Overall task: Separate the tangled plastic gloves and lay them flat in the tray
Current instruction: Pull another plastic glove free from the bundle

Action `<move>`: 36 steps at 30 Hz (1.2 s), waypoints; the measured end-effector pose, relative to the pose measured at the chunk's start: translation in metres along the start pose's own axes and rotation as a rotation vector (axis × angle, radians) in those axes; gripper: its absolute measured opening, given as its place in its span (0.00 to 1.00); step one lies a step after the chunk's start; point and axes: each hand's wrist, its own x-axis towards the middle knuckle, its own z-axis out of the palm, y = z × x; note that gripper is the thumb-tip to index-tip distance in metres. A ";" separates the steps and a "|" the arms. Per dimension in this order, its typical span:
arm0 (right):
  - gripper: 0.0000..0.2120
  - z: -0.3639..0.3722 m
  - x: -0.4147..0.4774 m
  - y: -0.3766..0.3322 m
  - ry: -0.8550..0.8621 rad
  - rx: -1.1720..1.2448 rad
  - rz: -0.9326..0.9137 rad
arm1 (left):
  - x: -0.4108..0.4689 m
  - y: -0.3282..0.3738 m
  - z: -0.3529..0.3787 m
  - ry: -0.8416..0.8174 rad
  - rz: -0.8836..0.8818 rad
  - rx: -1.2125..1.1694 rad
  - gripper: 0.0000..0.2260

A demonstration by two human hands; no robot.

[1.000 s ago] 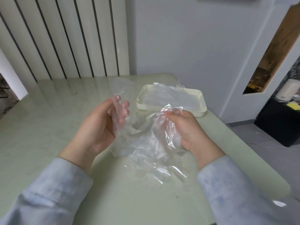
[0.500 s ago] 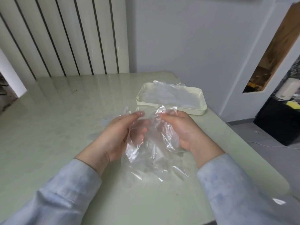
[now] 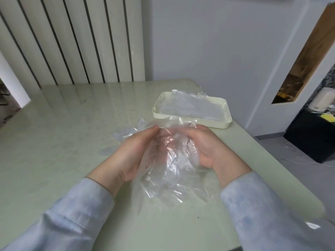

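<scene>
I hold the tangled gloves (image 3: 174, 160) between both hands, raised a little off the worktop (image 3: 63, 133), with the lower folds trailing down onto it below my wrists. My left hand (image 3: 137, 153) grips the near-left side of the bundle, thumb and fingers closed on the film. My right hand (image 3: 208, 147) has its fingers curled round the opposite side. I judge the material to be very light, thin and limp. It has no stiffness of its own, so it will sag and fold wherever it is unsupported. It looks slick and prone to clinging to itself, and a hard tug could stretch or tear it. The best purchase appears to be the open cuff edge standing up above my fingertips, pinched between thumb and forefinger and peeled apart slowly. The tray (image 3: 199, 123) sits just beyond my right hand, and the flattened gloves (image 3: 190, 107) lie in it. One loose glove (image 3: 126, 134) lies on the worktop just beyond my left hand. I cannot tell how many gloves the bundle holds.
</scene>
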 end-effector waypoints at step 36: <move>0.12 -0.006 -0.017 -0.015 -0.094 0.142 -0.181 | 0.015 0.000 -0.044 0.618 0.356 0.390 0.09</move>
